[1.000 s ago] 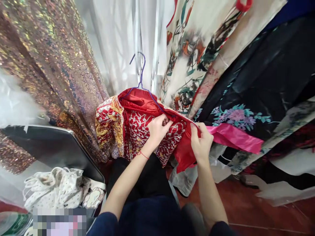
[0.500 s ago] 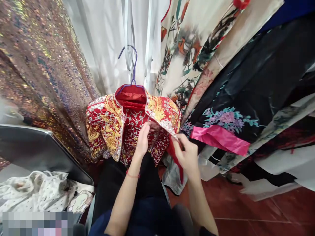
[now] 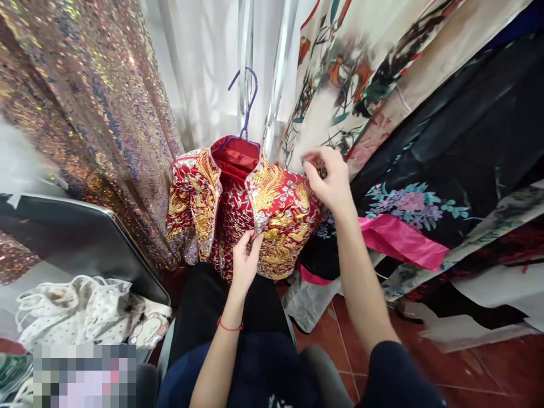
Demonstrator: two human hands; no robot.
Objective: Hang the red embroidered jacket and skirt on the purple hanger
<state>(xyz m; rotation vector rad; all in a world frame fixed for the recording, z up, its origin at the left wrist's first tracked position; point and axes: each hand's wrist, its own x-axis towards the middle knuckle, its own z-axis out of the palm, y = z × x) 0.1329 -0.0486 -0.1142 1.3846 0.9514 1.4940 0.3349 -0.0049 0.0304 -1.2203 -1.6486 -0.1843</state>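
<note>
A red jacket point(image 3: 283, 226) with gold and silver embroidery hangs on a purple hanger point(image 3: 250, 107), its front open and its lower part over my lap. My left hand point(image 3: 246, 258) pinches the silver-trimmed front edge of the panel on the right, below the collar. My right hand point(image 3: 331, 178) is raised beside the jacket's right-hand shoulder, thumb and forefinger tips close together. Whatever may be between those tips is too small to make out. The jacket's red lining point(image 3: 238, 158) shows inside the collar.
A sequined gown point(image 3: 123, 113) hangs at left, white fabric behind, and a floral-printed garment point(image 3: 335, 73) at right. Beside it is a black garment point(image 3: 446, 130) with a pink sash point(image 3: 403, 241). A black chair point(image 3: 85, 232) at left bears dotted white cloth point(image 3: 79, 311).
My right hand has let go of the jacket's front edge and risen towards the shoulder. The panel has swung back flat, embroidery outward. My left hand now pinches its edge.
</note>
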